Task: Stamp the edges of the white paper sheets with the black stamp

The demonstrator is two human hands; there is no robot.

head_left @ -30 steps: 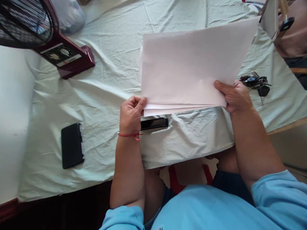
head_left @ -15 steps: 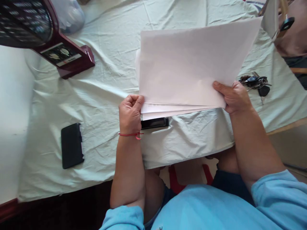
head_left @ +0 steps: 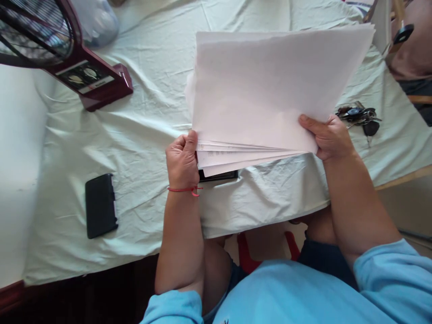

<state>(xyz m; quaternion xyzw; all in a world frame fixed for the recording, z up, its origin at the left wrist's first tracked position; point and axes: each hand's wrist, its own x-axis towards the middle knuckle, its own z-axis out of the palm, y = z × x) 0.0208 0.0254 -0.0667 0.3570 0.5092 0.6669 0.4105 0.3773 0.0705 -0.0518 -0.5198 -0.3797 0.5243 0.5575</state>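
A sheaf of white paper sheets is held up over the cloth between my two hands. My left hand, with a red thread round its wrist, pinches the left edge near the lower corner, thumb on top. My right hand grips the lower right corner, its thumb lying on the top sheet and its fingers hidden beneath. Along the near edge the sheets fan apart at the left, and faint print shows on one of the lower ones. Under them, a black phone-like object is partly covered.
A pale green cloth covers the table. On the left lie a black flat case and a dark red table fan beside a clear plastic bag. A bunch of keys rests at the right.
The sheets have fanned wider at the lower left, showing more edges and print. My left thumb has shifted slightly up and left along the edge. My right hand has hardly moved.
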